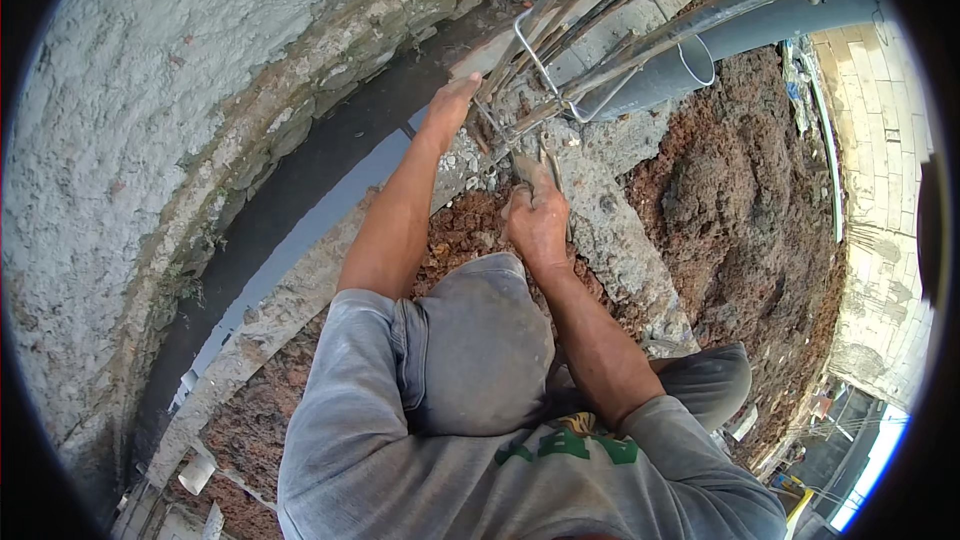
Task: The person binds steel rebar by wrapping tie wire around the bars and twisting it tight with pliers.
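A bundle of long rusty steel rebar with bent wire stirrups slants from the top of the view down to the concrete beam before me. My left hand is at the lower end of the rebar, fingers against a bar beside a stirrup. Just below the lowest stirrup, my right hand is closed around the handles of a hand tool, seemingly pincers. Its jaws point up at the bars, and whether they grip tie wire is too small to tell.
A grey plastic pipe lies right of the rebar. Dark water fills a trench between the concrete beam and a rough plastered wall. Heaped red soil rises to the right, before a block wall. A short white pipe stands at lower left.
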Motion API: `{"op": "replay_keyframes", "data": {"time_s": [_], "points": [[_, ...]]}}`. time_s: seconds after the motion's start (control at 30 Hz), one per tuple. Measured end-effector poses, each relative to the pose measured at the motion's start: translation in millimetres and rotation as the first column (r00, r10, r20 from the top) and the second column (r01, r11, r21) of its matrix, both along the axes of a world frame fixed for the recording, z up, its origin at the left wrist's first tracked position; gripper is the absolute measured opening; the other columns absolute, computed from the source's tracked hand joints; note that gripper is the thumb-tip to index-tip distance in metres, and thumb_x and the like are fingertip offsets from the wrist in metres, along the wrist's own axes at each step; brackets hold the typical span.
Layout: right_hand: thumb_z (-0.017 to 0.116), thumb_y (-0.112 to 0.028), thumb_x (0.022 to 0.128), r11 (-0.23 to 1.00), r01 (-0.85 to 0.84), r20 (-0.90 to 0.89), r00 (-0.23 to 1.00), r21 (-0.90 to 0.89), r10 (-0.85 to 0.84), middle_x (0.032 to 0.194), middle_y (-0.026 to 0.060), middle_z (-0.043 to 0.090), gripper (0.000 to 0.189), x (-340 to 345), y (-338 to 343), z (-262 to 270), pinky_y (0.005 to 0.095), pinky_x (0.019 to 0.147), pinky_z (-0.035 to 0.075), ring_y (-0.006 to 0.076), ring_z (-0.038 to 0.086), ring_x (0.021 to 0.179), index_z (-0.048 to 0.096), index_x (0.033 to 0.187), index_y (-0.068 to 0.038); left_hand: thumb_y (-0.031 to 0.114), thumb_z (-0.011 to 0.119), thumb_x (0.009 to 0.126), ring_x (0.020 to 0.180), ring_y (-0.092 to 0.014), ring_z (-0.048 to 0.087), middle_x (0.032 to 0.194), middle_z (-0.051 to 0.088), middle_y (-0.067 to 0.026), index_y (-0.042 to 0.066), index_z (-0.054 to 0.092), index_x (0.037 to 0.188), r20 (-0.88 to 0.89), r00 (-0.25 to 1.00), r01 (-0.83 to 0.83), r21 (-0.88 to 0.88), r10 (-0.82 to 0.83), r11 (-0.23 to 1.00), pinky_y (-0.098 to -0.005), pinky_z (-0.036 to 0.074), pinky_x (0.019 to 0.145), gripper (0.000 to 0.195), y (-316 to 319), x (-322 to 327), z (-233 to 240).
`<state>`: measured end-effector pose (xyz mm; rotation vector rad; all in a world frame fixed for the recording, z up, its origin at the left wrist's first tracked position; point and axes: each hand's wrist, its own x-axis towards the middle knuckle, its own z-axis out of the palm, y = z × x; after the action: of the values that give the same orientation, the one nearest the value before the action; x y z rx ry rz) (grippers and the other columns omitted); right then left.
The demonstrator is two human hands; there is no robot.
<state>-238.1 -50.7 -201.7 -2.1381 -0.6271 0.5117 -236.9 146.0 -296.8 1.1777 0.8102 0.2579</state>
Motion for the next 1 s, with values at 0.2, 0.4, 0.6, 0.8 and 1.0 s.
{"op": "replay_keyframes", "data": {"time_s": [0.2, 0.4, 0.6, 0.8, 1.0], "points": [[0.043, -0.003, 0.084, 0.997, 0.052, -0.364, 0.929, -0.058, -0.07, 0.074, 0.0176, 0.062, 0.036, -21.2, -4.9, 7.3, 0.0368, 0.052, 0.047, 0.028, 0.059, 0.054, 0.051, 0.12, -0.004, 0.042, 0.047, 0.093, 0.102, -0.023, 0.052, 0.111, 0.062, -0.0106, 0.005, 0.065, 0.107, -0.007, 1.0, -0.021, 0.079, 0.022, 0.997, -0.0356, 0.037, 0.092, 0.044, 2.7, -0.5, -6.2], [0.037, -0.005, 0.095, 0.801, 0.588, -0.839, 0.489, 0.114, -0.239, 0.068, 0.0051, 0.054, 0.031, -21.9, 32.2, -26.7, 0.0284, 0.042, 0.044, 0.015, 0.053, 0.047, 0.043, 0.126, -0.006, 0.041, 0.049, 0.092, 0.102, -0.022, 0.053, 0.112, 0.062, -0.009, 0.006, 0.067, 0.103, 0.063, 0.979, -0.185, -0.132, 0.194, 0.974, -0.0392, 0.038, 0.09, 0.041, -2.9, -11.4, -7.6], [0.038, -0.006, 0.096, 0.823, 0.545, -0.805, 0.555, 0.161, -0.21, 0.066, 0.0044, 0.055, 0.027, -5.7, 55.2, -27.6, 0.0269, 0.041, 0.042, 0.0134, 0.051, 0.046, 0.049, 0.121, -0.006, 0.044, 0.054, 0.089, 0.106, -0.026, 0.052, 0.113, 0.061, -0.0158, 0.0, 0.064, 0.109, -0.198, 0.976, -0.071, 0.095, 0.089, 0.993, -0.0363, 0.037, 0.093, 0.049, -6.0, -5.9, -0.4], [0.042, -0.009, 0.096, 0.859, 0.49, -0.796, 0.575, 0.15, -0.189, 0.066, 0.0042, 0.056, 0.026, -1.1, 49.5, -25.9, 0.0252, 0.042, 0.041, 0.013, 0.05, 0.045, 0.052, 0.12, -0.005, 0.032, 0.056, 0.09, 0.114, -0.023, 0.05, 0.117, 0.061, -0.0136, 0.005, 0.067, 0.108, -0.067, 0.998, -0.018, -0.153, 0.008, 0.988, -0.0363, 0.035, 0.098, 0.033, 3.4, 8.1, -8.3], [0.041, -0.013, 0.098, 0.941, 0.327, -0.712, 0.682, 0.091, -0.168, 0.065, 0.0031, 0.055, 0.034, -20.4, 16.7, -27.2, 0.0235, 0.042, 0.039, 0.0105, 0.048, 0.046, 0.047, 0.13, -0.005, 0.031, 0.057, 0.092, 0.087, -0.018, 0.06, 0.095, 0.065, -0.0046, 0.006, 0.067, 0.093, -0.009, 0.98, -0.195, -0.193, 0.197, 0.962, -0.0324, 0.044, 0.083, 0.027, 11.9, 10.3, -21.3]]}}
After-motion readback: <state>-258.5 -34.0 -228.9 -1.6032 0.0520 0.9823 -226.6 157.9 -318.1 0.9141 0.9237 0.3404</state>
